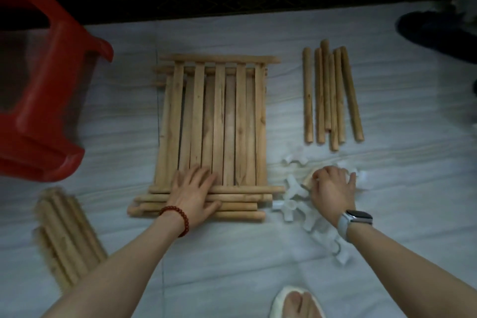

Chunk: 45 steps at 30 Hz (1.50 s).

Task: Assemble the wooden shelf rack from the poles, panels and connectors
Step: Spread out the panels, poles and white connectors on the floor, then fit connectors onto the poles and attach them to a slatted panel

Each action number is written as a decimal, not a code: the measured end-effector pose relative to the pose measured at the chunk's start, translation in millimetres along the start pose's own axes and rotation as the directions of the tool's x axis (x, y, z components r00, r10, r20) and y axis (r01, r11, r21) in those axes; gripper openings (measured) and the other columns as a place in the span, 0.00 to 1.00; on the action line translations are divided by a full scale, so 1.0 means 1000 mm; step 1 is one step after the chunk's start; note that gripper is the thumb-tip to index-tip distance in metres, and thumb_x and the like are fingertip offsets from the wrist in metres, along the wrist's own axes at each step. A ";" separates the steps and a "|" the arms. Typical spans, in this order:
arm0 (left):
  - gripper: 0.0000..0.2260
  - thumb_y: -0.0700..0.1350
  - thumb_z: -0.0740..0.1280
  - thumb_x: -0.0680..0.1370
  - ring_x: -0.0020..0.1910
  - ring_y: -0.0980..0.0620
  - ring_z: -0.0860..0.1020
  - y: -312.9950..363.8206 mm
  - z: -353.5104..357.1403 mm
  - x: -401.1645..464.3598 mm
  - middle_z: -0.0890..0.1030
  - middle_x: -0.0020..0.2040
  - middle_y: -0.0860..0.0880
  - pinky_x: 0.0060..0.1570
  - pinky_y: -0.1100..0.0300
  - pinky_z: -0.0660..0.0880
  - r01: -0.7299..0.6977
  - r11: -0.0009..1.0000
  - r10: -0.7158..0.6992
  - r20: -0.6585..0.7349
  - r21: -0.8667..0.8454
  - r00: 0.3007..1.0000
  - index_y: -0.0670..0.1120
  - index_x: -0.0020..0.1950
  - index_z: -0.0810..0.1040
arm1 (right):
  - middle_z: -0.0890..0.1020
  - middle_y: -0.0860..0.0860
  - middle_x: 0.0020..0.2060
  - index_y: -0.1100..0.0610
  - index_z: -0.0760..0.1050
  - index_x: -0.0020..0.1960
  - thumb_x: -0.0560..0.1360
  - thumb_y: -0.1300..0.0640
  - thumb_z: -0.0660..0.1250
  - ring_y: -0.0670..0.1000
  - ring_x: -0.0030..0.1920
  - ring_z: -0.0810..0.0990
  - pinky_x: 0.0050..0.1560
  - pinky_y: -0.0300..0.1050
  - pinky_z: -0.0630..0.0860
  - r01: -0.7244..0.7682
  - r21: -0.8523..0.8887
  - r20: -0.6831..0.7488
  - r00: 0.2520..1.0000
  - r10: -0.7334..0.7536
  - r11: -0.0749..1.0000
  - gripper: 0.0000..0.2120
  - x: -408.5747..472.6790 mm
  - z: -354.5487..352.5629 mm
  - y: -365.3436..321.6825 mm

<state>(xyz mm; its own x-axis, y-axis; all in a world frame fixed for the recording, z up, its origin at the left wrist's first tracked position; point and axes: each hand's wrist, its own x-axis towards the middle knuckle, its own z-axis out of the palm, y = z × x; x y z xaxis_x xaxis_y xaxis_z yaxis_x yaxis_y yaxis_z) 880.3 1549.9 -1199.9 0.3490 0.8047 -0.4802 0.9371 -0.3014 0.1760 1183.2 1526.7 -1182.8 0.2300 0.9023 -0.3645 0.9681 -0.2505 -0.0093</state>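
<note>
Lower right of centre: our right hand is curling over the scattered white connectors on the floor, fingers bent around a pale piece we cannot identify. Our left hand is lying spread and flat on the stacked panels. The loose poles, lengthwise up-frame, are lying directly above the right hand, which is nearer them.

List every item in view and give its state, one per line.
Slatted panels: stacked flat on the floor.
Left hand: open, pressing the stack.
Right hand: fingers curled over a connector.
White connectors: loose, scattered.
Short poles: lying side by side.
Long poles: bundled.
Red stool: tipped.
</note>
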 end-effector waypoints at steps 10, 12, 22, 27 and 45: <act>0.30 0.57 0.65 0.75 0.69 0.47 0.60 0.000 0.005 -0.019 0.64 0.69 0.47 0.68 0.52 0.57 -0.010 1.000 0.011 -0.050 0.016 0.999 0.49 0.73 0.59 | 0.64 0.55 0.60 0.48 0.59 0.68 0.70 0.46 0.68 0.60 0.57 0.71 0.54 0.53 0.67 0.416 0.033 0.312 0.860 -0.404 0.909 0.30 -0.023 0.010 -0.112; 0.31 0.57 0.67 0.73 0.68 0.47 0.59 -0.002 0.001 -0.013 0.65 0.68 0.48 0.67 0.51 0.58 0.003 1.000 -0.003 -0.043 -0.015 0.999 0.49 0.72 0.61 | 0.64 0.55 0.59 0.48 0.60 0.67 0.69 0.46 0.69 0.60 0.56 0.71 0.54 0.54 0.66 0.405 0.012 0.276 0.878 -0.392 0.914 0.30 -0.019 0.012 -0.112; 0.33 0.58 0.75 0.64 0.62 0.49 0.64 -0.005 -0.009 -0.026 0.69 0.61 0.50 0.60 0.53 0.62 -0.001 0.999 0.009 -0.162 0.049 0.987 0.51 0.64 0.65 | 0.66 0.49 0.53 0.50 0.65 0.61 0.66 0.37 0.69 0.48 0.46 0.64 0.52 0.46 0.61 0.522 0.080 0.038 0.849 -0.526 0.849 0.30 -0.032 0.009 -0.094; 0.29 0.62 0.72 0.65 0.59 0.50 0.65 0.000 -0.002 -0.042 0.70 0.59 0.52 0.57 0.54 0.63 0.004 1.000 -0.004 -0.081 -0.002 0.997 0.52 0.59 0.66 | 0.67 0.49 0.54 0.52 0.66 0.60 0.67 0.36 0.68 0.52 0.49 0.72 0.52 0.47 0.63 0.557 0.067 0.074 0.825 -0.561 0.828 0.29 -0.053 0.020 -0.092; 0.22 0.60 0.70 0.68 0.57 0.52 0.66 0.013 0.029 -0.086 0.72 0.56 0.53 0.55 0.57 0.61 -0.015 0.997 0.006 -0.106 -0.082 0.994 0.52 0.56 0.69 | 0.67 0.57 0.64 0.59 0.68 0.68 0.76 0.65 0.58 0.58 0.61 0.69 0.59 0.50 0.71 0.250 0.081 0.143 0.955 -0.259 0.965 0.20 -0.054 0.028 -0.046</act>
<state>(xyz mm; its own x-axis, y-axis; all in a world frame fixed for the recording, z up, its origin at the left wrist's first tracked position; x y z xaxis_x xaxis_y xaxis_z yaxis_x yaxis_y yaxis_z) 862.3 1461.8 -1181.2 0.3529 0.8528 -0.3850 0.9290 -0.2705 0.2525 1123.1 1479.4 -1188.5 -0.0455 0.8767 -0.4789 0.9834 -0.0450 -0.1758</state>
